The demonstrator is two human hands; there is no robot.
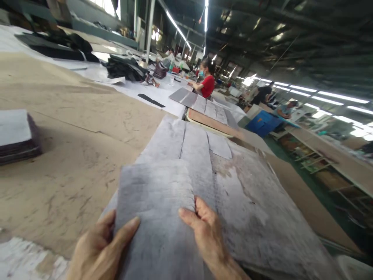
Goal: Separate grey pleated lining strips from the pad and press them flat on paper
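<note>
Between my two hands is a grey rectangular sheet of leather-like or fabric-like material (157, 217); its exact kind I cannot tell. My left hand (101, 245) grips its left edge, thumb on top and fingers underneath. On the right edge my right hand (206, 229) pinches it the same way. Beneath and beyond the sheet, similar grey pieces (196, 155) lie side by side on a stained grey board (256, 210). The lower end of the held sheet runs out of the frame.
A stack of grey pieces (14, 134) sits on brown paper (72, 186) at left. Dark material (125, 68) lies in heaps farther back. Another board with grey pieces (204, 107) is ahead. A person in a red top (207, 83) works beyond it, near a blue bin (264, 122).
</note>
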